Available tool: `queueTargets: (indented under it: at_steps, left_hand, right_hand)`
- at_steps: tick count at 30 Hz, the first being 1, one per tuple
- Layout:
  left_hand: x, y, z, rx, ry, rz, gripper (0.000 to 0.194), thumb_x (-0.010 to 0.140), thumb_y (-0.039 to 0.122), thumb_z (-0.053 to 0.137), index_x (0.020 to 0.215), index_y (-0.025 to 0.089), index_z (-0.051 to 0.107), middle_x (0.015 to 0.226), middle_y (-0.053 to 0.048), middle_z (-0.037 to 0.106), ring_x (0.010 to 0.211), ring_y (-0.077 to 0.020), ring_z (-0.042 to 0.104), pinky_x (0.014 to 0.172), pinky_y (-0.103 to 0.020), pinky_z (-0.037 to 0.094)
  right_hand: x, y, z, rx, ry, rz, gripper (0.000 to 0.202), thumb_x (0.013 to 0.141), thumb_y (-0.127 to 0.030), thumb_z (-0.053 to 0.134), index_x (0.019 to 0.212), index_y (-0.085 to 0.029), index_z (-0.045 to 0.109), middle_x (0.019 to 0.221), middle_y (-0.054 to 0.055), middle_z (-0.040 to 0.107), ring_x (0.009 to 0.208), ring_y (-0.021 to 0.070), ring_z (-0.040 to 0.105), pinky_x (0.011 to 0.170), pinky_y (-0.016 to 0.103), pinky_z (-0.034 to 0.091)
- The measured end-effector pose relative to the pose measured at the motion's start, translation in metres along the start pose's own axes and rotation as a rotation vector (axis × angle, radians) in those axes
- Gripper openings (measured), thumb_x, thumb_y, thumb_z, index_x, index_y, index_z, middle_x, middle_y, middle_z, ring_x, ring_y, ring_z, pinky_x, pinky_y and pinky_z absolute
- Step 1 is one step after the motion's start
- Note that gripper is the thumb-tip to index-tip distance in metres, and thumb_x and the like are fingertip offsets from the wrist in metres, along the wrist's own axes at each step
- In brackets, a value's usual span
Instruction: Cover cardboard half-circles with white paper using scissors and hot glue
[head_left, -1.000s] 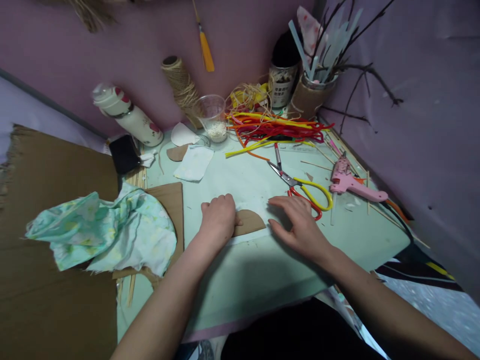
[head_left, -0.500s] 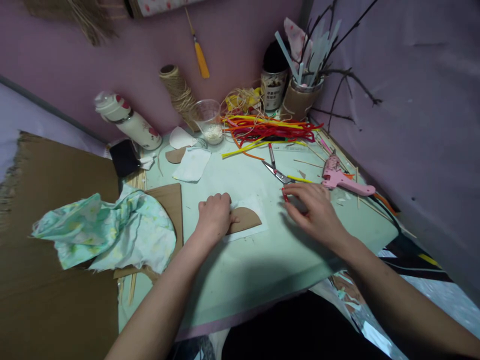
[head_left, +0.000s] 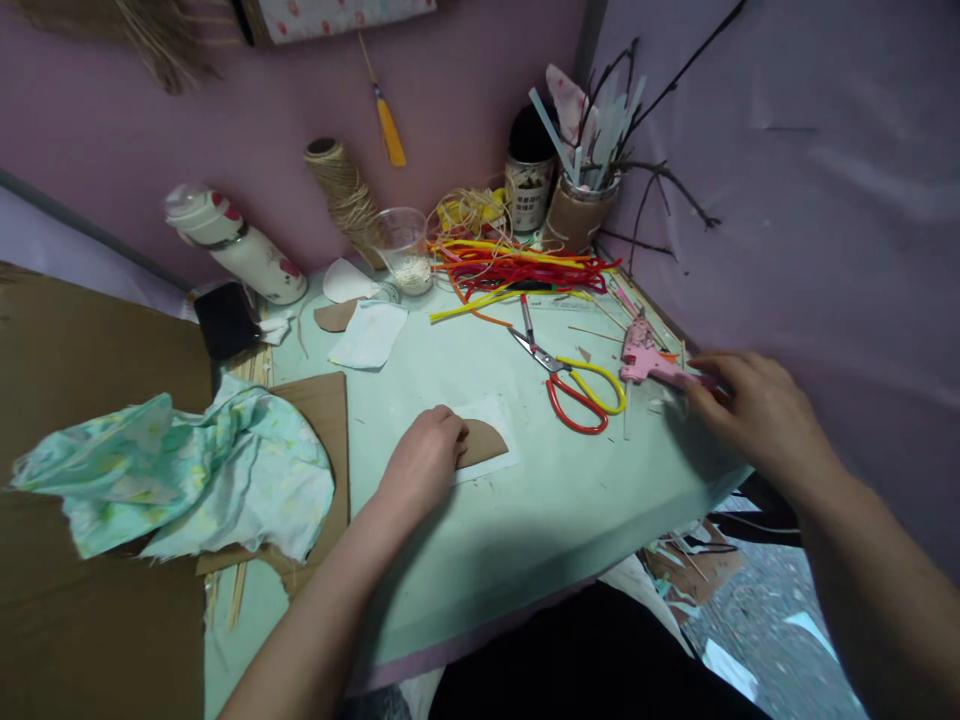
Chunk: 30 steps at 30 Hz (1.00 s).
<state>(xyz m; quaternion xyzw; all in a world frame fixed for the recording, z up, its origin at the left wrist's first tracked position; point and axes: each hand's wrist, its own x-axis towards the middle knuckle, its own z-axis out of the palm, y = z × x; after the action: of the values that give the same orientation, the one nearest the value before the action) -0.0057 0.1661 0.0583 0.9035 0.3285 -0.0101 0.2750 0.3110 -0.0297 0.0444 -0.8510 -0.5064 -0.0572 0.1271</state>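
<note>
Through the head camera I have the left hand on the left end of a flat brown cardboard half-disc, which lies on a white cloth piece mid-tabletop. Its grip is curled; whether it pinches or merely presses, I can't tell. My right hand is at the handle end of a pink glue gun on the right, thumb and fingers straddling the handle; I can't tell how firmly they close.

At the back, a clear plastic cup, tilted, has white grains in its bottom. Right of it, a brown-wrapped round can holds pale translucent sticks, dark bare twigs and a pink spotted cloth. Just beside it is a labelled black-topped can, contents hidden from me. A white capped bottle leans at back left.
</note>
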Motion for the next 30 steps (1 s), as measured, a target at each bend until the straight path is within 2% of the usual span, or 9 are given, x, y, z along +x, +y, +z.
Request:
queueTargets:
  at_steps: [1, 2, 5, 8, 10, 14, 20, 25, 30]
  left_hand:
    - [0.000, -0.004, -0.008, -0.043, -0.024, 0.027, 0.020, 0.086, 0.013, 0.048, 0.087, 0.016, 0.068, 0.094, -0.008, 0.066, 0.089, -0.0217, 0.061, 0.081, -0.034, 0.046]
    - [-0.001, -0.009, -0.019, -0.093, 0.021, 0.017, 0.018, 0.086, 0.016, 0.051, 0.089, 0.017, 0.069, 0.093, -0.007, 0.068, 0.088, -0.0204, 0.062, 0.081, -0.033, 0.047]
    - [-0.007, -0.019, -0.050, -0.098, 0.234, -0.069, 0.017, 0.086, 0.025, 0.056, 0.096, 0.019, 0.069, 0.099, -0.006, 0.069, 0.084, -0.0190, 0.063, 0.079, -0.032, 0.049]
    - [-0.014, -0.020, -0.062, -0.046, 0.245, -0.126, 0.019, 0.085, 0.028, 0.058, 0.098, 0.019, 0.068, 0.099, -0.006, 0.069, 0.084, -0.0200, 0.064, 0.079, -0.034, 0.050]
    - [-0.016, -0.017, -0.054, -0.040, 0.157, -0.099, 0.020, 0.086, 0.027, 0.058, 0.101, 0.018, 0.068, 0.102, -0.007, 0.068, 0.084, -0.0199, 0.065, 0.081, -0.035, 0.051]
    - [-0.013, -0.009, -0.021, -0.020, 0.013, 0.062, 0.027, 0.084, 0.020, 0.058, 0.110, 0.018, 0.064, 0.113, -0.009, 0.064, 0.106, -0.0234, 0.060, 0.096, -0.038, 0.048]
    - [-0.007, -0.016, 0.013, 0.038, 0.075, 0.121, 0.042, 0.079, 0.020, 0.062, 0.121, 0.017, 0.059, 0.125, -0.013, 0.058, 0.115, -0.0297, 0.053, 0.102, -0.048, 0.045]
    - [-0.005, -0.022, 0.022, 0.056, 0.061, 0.141, 0.048, 0.078, 0.021, 0.063, 0.125, 0.019, 0.056, 0.125, -0.014, 0.057, 0.113, -0.0318, 0.053, 0.097, -0.051, 0.046]
    - [-0.006, -0.013, 0.017, 0.066, 0.013, 0.097, 0.046, 0.078, 0.018, 0.059, 0.124, 0.019, 0.057, 0.125, -0.014, 0.058, 0.113, -0.0318, 0.053, 0.096, -0.050, 0.046]
  right_hand:
    - [0.000, 0.002, 0.000, -0.005, -0.008, 0.012, 0.042, 0.089, -0.041, 0.043, 0.104, -0.011, 0.067, 0.099, 0.018, 0.070, 0.093, 0.0294, 0.062, 0.084, 0.039, 0.047]
    - [0.000, 0.003, -0.001, -0.010, -0.009, 0.022, 0.043, 0.089, -0.042, 0.042, 0.104, -0.011, 0.067, 0.099, 0.018, 0.069, 0.093, 0.0294, 0.062, 0.083, 0.039, 0.047]
    - [0.000, 0.004, 0.001, -0.025, -0.021, 0.019, 0.046, 0.089, -0.045, 0.041, 0.104, -0.011, 0.067, 0.099, 0.019, 0.068, 0.092, 0.0299, 0.062, 0.082, 0.040, 0.047]
    - [0.002, 0.006, 0.008, -0.025, -0.088, -0.020, 0.043, 0.087, -0.043, 0.044, 0.106, -0.011, 0.066, 0.098, 0.019, 0.068, 0.093, 0.0303, 0.062, 0.084, 0.040, 0.047]
    - [0.003, 0.008, 0.015, -0.021, -0.122, -0.048, 0.041, 0.086, -0.040, 0.047, 0.109, -0.011, 0.064, 0.102, 0.019, 0.067, 0.099, 0.0312, 0.061, 0.087, 0.040, 0.047]
    - [0.005, 0.009, 0.023, -0.028, -0.128, -0.051, 0.041, 0.086, -0.036, 0.051, 0.115, -0.009, 0.061, 0.114, 0.020, 0.064, 0.107, 0.0332, 0.058, 0.093, 0.043, 0.045]
    - [0.005, 0.005, 0.023, -0.080, -0.165, 0.047, 0.038, 0.085, -0.030, 0.052, 0.117, -0.010, 0.058, 0.114, 0.020, 0.065, 0.104, 0.0332, 0.060, 0.090, 0.044, 0.048]
    - [0.009, -0.001, 0.024, -0.086, -0.186, 0.078, 0.035, 0.087, -0.029, 0.052, 0.116, -0.012, 0.058, 0.110, 0.018, 0.065, 0.101, 0.0317, 0.061, 0.087, 0.042, 0.048]
    - [0.014, 0.000, 0.028, -0.068, -0.115, 0.079, 0.051, 0.087, -0.037, 0.056, 0.130, -0.009, 0.050, 0.117, 0.019, 0.061, 0.103, 0.0321, 0.060, 0.087, 0.041, 0.048]
